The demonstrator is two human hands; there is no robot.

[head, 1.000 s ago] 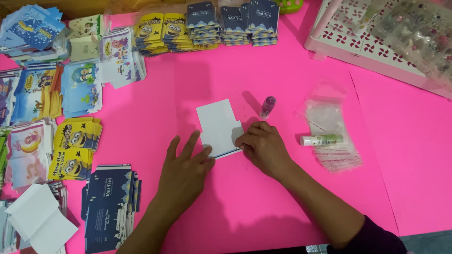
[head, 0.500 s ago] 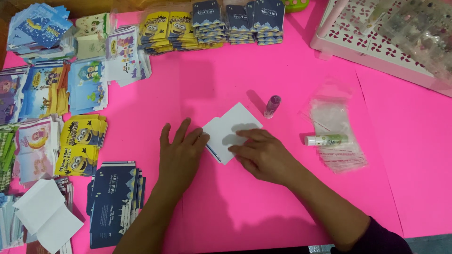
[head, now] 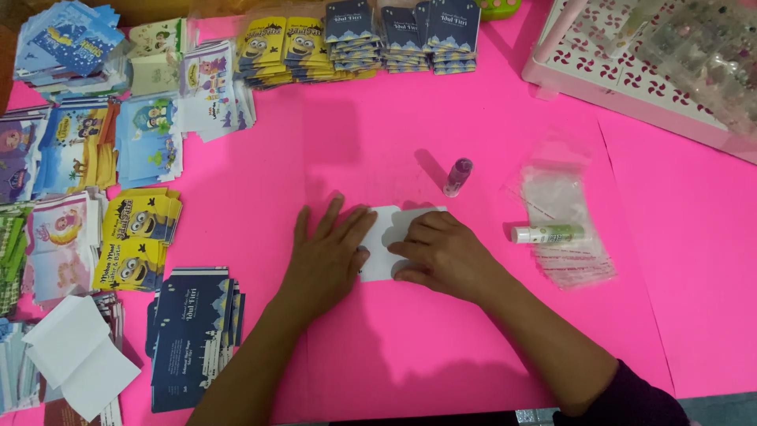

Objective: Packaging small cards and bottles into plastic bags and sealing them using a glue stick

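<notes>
I press the small white paper envelope (head: 384, 244) flat on the pink desk (head: 441, 347), my left hand (head: 327, 256) with fingers spread on its left edge, my right hand (head: 441, 254) with fingers together on its right. I judge this the creasing step; next it needs firm, even pressure along the fold, the purple-capped glue stick (head: 457, 177) standing just beyond.

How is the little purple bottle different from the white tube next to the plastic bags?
The purple bottle stands upright on the bare pink table; the white tube lies flat on the clear plastic bags. The bottle looks shorter, the tube longer. Neither is touched by a hand.
</notes>
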